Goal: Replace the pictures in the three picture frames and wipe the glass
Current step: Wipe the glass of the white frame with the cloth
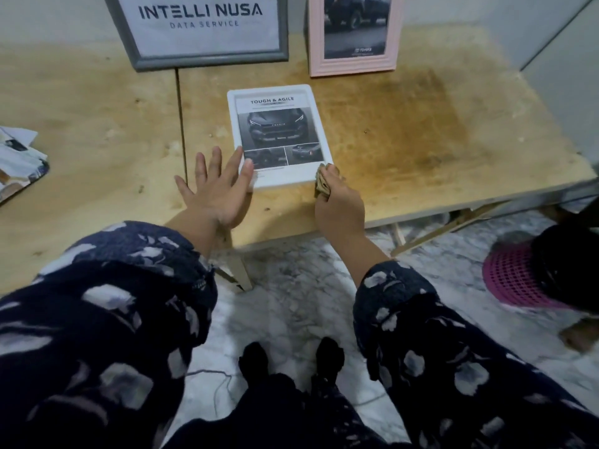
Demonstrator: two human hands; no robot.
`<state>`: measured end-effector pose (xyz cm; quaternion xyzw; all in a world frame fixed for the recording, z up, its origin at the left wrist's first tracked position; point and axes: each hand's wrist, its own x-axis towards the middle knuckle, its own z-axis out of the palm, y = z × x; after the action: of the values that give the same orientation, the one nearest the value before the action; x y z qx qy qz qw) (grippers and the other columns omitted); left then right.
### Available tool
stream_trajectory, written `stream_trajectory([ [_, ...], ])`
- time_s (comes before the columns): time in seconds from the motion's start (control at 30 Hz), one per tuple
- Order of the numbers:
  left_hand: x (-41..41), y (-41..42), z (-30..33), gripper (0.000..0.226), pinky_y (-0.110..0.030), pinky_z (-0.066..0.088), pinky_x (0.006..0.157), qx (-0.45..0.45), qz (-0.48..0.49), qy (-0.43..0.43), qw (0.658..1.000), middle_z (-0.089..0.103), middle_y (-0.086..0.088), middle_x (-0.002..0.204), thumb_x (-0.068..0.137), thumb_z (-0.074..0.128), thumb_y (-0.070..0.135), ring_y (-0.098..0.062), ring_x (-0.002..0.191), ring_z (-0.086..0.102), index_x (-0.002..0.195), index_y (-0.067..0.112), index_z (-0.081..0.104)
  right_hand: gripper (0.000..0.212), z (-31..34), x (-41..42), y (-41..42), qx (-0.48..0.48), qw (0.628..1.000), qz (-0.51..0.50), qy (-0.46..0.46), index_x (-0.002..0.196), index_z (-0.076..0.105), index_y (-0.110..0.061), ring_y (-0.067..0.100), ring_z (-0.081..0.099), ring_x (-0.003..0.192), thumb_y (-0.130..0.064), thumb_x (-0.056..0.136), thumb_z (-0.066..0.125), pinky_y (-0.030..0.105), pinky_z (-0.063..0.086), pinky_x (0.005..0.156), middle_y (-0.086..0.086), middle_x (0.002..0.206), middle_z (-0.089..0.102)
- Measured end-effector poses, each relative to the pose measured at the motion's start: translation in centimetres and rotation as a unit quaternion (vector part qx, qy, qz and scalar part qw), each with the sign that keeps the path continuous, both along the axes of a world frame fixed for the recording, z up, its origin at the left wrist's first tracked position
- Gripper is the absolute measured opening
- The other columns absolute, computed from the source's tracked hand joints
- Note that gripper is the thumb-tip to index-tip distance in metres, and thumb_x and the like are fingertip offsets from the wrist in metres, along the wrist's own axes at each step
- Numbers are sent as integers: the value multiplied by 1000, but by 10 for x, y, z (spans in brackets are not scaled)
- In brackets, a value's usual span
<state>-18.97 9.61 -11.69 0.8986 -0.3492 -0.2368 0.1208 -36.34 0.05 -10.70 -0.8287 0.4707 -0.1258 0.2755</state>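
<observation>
- Head view, only cam I've got: white frame [279,137] lies flat on the counter [405,131], near the front edge, car ad w/ "TOUGH & AGILE" showing face up.
- Left hand [217,186] flat, fingers straight and spread, fingertips pressing the frame's near-left corner. Holds nothing, just pins it.
- Right hand [337,199] curled round a wadded cloth [322,186], at the frame's near-right corner, touching the edge.
- Grey frame [201,30] ("INTELLI NUSA") and pink frame [353,37] (car pic) stand upright at the back against the wall, well apart from the hands.
- Loose prints [19,160] at far left of counter, prob. swapped-out or spare pics; can't tell which.
- My read: all 3 frames have pics in. White one looks mid-wipe, glass stage. Whether grey + pink are already wiped, can't tell from here.
- Left to do, I'd guess: finish this glass, stand frame up w/ the others.
</observation>
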Motion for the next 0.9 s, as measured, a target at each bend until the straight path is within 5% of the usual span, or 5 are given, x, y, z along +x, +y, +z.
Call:
stream_trajectory([
  [0.17, 6, 0, 11, 61, -55, -19, 113, -29, 20, 102, 994, -11, 12, 161, 94, 2, 67, -13, 147, -19, 151, 44, 2, 56, 11, 21, 23, 56, 997, -33, 40, 149, 32, -18, 19, 29, 142, -5, 96, 39, 32, 27, 114, -3, 158, 25],
  [0.37, 18, 0, 2, 70, -54, -19, 113, -46, 26, 152, 987, -7, 15, 161, 89, 2, 73, -9, 147, -15, 152, 43, 5, 50, 25, 57, 68, 19, 998, 37, 51, 141, 44, -16, 24, 47, 126, -6, 92, 43, 34, 34, 103, 1, 146, 44],
  [0.63, 1, 10, -3, 54, -57, -10, 116, -89, 4, 13, 996, -2, 12, 162, 101, 6, 43, -12, 149, -7, 154, 32, -3, 17, 63, 74, 18, 186, 979, -42, -70, 66, 58, -14, 28, 57, 81, -12, 78, 45, 32, 42, 69, 14, 84, 64],
  [0.73, -3, 14, -15, 72, -57, -9, 116, -71, -23, -69, 995, -5, 11, 162, 93, 3, 61, -13, 148, -10, 155, 25, -3, 22, 79, 93, -20, 110, 986, -73, -98, 75, 66, -15, 27, 60, 81, -10, 84, 47, 32, 46, 67, 7, 83, 67],
  [0.9, -9, 12, -15, 102, -61, -7, 114, -66, -27, -134, 988, 0, 9, 162, 79, 13, 85, -16, 149, -9, 155, 18, 2, 29, 68, 146, -53, 83, 992, 95, 2, 111, 69, -16, 22, 59, 101, -11, 91, 48, 29, 47, 83, 4, 110, 68],
])
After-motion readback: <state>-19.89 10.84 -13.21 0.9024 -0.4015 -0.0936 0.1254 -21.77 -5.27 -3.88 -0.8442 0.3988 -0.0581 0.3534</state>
